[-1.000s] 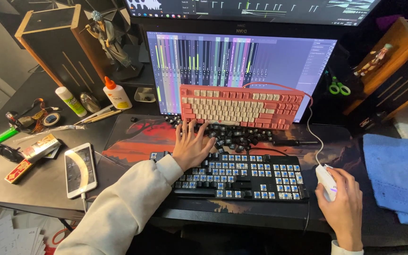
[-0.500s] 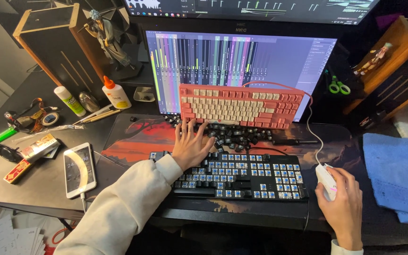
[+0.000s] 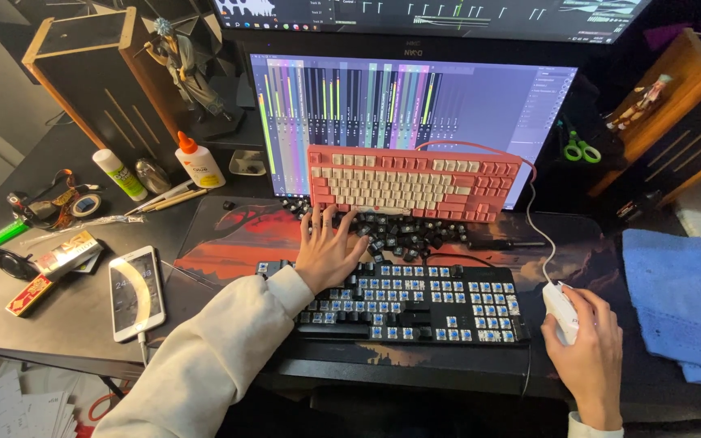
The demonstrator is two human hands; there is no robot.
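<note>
Two keyboards crowd the head view: a pink keyboard (image 3: 413,183) leans against the monitor (image 3: 415,122), and a black keyboard (image 3: 391,298) stripped to its blue switches lies flat before me, with a heap of loose keycaps (image 3: 403,229) between them. My left hand (image 3: 330,251) is open, fingers spread, palm over the black board's upper left and fingertips reaching into the keycaps just under the pink board. My right hand (image 3: 586,357) curls closed around the white mouse (image 3: 560,310), right of the black board, its cable running up past the pink one. Left of me lie a phone (image 3: 136,292), a glue bottle (image 3: 197,161) and a tape roll (image 3: 85,203); a blue cloth (image 3: 679,300) borders the mouse — little free room there. Since half a second ago, both hands have stayed put.
</note>
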